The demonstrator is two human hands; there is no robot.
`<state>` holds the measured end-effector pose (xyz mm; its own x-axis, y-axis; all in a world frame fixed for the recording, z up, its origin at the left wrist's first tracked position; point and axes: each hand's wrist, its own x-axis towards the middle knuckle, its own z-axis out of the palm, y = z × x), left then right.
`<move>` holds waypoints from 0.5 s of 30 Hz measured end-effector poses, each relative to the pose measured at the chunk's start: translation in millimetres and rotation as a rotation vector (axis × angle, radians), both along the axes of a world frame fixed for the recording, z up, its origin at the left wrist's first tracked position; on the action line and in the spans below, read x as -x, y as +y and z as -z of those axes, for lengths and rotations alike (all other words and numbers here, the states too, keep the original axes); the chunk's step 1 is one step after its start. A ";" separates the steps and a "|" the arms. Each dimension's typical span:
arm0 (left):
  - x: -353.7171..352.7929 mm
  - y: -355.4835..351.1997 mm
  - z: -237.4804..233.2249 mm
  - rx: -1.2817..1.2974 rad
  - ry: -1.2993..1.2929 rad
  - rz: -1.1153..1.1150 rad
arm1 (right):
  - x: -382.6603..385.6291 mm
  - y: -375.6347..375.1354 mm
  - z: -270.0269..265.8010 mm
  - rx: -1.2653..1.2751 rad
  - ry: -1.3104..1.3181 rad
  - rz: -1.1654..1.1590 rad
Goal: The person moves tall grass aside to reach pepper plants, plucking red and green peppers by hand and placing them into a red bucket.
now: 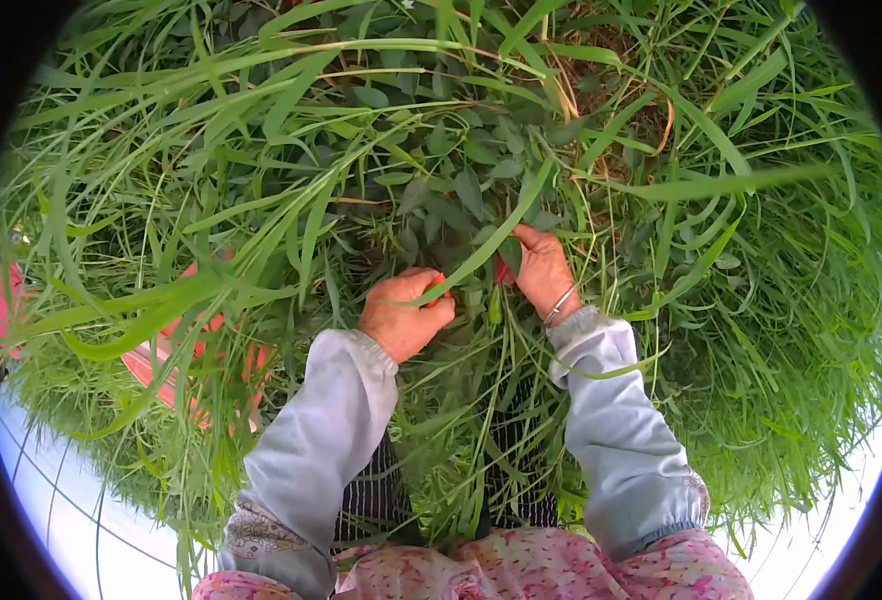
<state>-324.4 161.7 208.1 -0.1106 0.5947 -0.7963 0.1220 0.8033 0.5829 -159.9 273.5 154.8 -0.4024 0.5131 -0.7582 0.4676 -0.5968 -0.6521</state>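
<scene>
My left hand [406,312] is closed in a loose fist, with bits of a red chili pepper [438,280] showing at its fingers. A long grass blade crosses in front of it. My right hand [543,275], with a silver bangle at the wrist, pinches at another red chili pepper [503,271] among dark green leaves. Those fingertips are partly hidden by a leaf. Just below hangs a green chili pepper [495,305]. Both hands are low in a leafy pepper plant [469,190].
Tall grass [761,330] surrounds the plant and arches over it. To the left, half hidden by blades, stands a pink-red container [151,372] with red chili peppers [199,345] in it. Another pink-red object [3,298] shows at the far left edge.
</scene>
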 end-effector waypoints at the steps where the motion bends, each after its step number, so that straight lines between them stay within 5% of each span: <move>1: 1.5 -7.9 1.0 0.034 0.042 -0.063 | 3.3 1.0 -12.3 0.038 -0.048 -0.061; 4: 14.3 -25.1 -0.1 0.010 0.167 -0.174 | 9.7 -13.5 -39.6 -0.012 -0.056 -0.152; 9: 32.0 -18.4 -57.6 -0.396 0.423 -0.228 | 41.5 -11.7 -80.9 -0.318 -0.062 -0.180; 15: 46.7 -21.8 -118.2 -0.264 0.422 -0.156 | 94.2 -26.3 -127.6 -0.258 0.275 -0.560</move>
<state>-371.1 140.0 326.3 -0.4930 0.7202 -0.4882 0.2803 0.6627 0.6945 -254.1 247.2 282.4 -0.8212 0.3215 -0.4714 0.4577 -0.1221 -0.8807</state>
